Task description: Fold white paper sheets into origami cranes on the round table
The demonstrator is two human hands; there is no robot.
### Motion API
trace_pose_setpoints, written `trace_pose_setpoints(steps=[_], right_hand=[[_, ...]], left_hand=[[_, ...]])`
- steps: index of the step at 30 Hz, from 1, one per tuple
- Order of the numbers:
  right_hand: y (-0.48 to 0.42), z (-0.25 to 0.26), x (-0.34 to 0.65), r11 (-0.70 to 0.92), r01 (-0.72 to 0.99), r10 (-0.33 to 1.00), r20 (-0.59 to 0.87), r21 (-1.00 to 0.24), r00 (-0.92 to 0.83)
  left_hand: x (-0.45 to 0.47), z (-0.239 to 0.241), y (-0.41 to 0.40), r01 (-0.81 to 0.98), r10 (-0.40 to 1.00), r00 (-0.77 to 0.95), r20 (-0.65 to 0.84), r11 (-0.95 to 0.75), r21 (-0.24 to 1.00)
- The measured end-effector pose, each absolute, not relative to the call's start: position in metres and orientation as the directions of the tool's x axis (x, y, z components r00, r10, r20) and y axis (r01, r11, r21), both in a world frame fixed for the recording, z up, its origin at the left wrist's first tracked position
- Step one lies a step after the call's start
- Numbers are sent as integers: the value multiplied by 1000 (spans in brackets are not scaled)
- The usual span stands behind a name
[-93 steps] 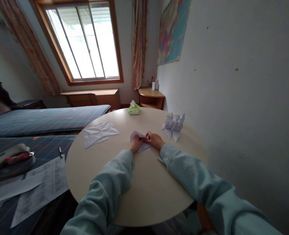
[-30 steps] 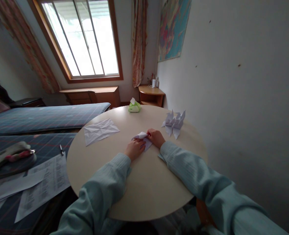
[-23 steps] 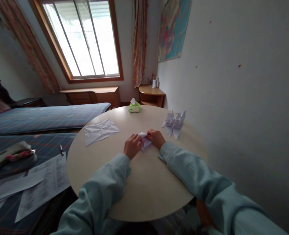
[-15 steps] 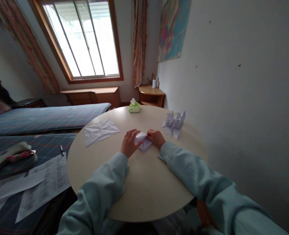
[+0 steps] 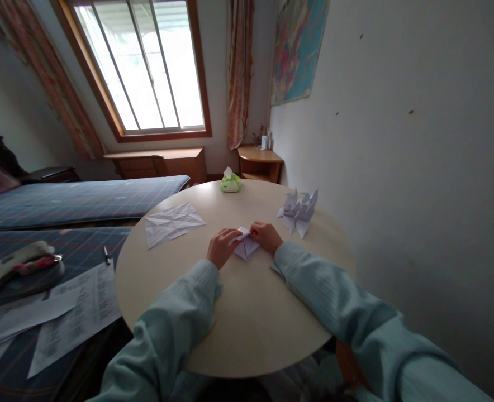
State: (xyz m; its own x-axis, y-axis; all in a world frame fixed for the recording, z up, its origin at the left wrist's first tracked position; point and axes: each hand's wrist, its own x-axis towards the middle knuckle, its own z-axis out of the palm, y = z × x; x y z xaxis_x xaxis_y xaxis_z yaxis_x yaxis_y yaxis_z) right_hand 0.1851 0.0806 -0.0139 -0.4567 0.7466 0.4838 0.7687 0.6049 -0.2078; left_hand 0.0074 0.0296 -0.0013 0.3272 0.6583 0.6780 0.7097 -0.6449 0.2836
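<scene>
A small folded white paper piece (image 5: 245, 247) lies on the round beige table (image 5: 247, 324), between my two hands. My left hand (image 5: 221, 246) grips its left side with curled fingers and lifts a flap. My right hand (image 5: 266, 235) presses and pinches its upper right corner. Both sleeves are pale blue-green.
A creased white sheet (image 5: 172, 222) lies flat at the table's left. Finished folded paper figures (image 5: 298, 211) stand at the right near the wall. A green tissue pack (image 5: 231, 182) sits at the far edge. Printed papers (image 5: 69, 320) and a pen (image 5: 106, 255) lie on the bed to the left.
My left hand slid off the paper's top to its left side and now lifts a flap. My right hand has stayed on the upper right corner.
</scene>
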Motion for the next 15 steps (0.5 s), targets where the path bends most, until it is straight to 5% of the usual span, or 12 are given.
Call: trace_pose_setpoints(steps=[15], right_hand=[[80,-16,184,622,768,716,505,-151,-481]], left_hand=[[10,0,25,646,593,344,728,-712,275]])
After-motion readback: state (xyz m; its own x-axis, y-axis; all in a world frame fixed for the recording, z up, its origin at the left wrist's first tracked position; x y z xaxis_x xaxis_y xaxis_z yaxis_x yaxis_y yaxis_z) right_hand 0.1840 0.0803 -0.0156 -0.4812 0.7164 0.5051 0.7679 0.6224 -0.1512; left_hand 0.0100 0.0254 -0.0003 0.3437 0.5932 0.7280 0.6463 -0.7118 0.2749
